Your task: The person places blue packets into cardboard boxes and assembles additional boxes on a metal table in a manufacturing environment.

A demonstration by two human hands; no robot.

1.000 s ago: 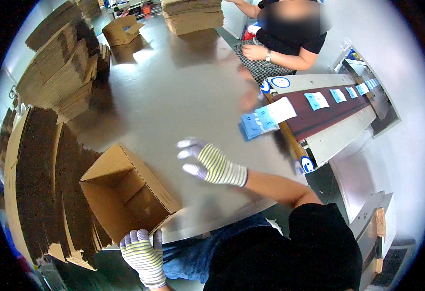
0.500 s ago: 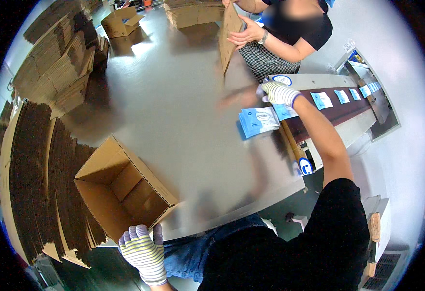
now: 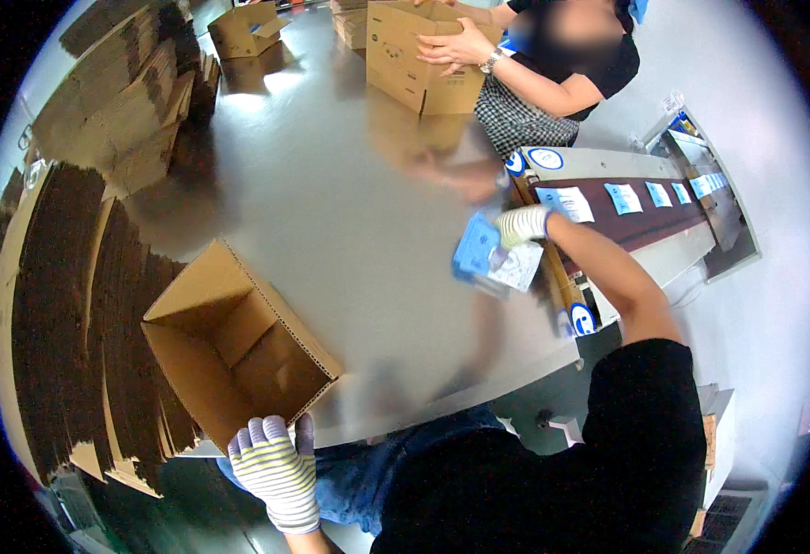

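Note:
My left hand point(image 3: 276, 471), in a striped knit glove, grips the near edge of an open cardboard box point(image 3: 239, 337). No contents show inside the box, which stands tilted in view at the table's near left. My right hand point(image 3: 522, 226), gloved the same way, is closed at the upper side of a small stack of blue-and-white packets point(image 3: 481, 247) beside the belt's end. The top packet point(image 3: 516, 268) is smeared by motion under its fingers, and the fingertips are partly hidden. More packets point(image 3: 567, 204) lie in a row on the dark conveyor belt point(image 3: 599, 208).
Flattened cardboard stacks point(image 3: 63, 323) line the table's left side. Across the metal table point(image 3: 331, 203), another person's hand point(image 3: 456, 48) holds an opened cardboard box point(image 3: 405, 60). A smaller open box point(image 3: 243, 35) stands at the far left.
My right hand has come from the belt's end toward me, onto the packet stack, with a packet. The other person's flat carton has been opened into a box. My left hand stays put.

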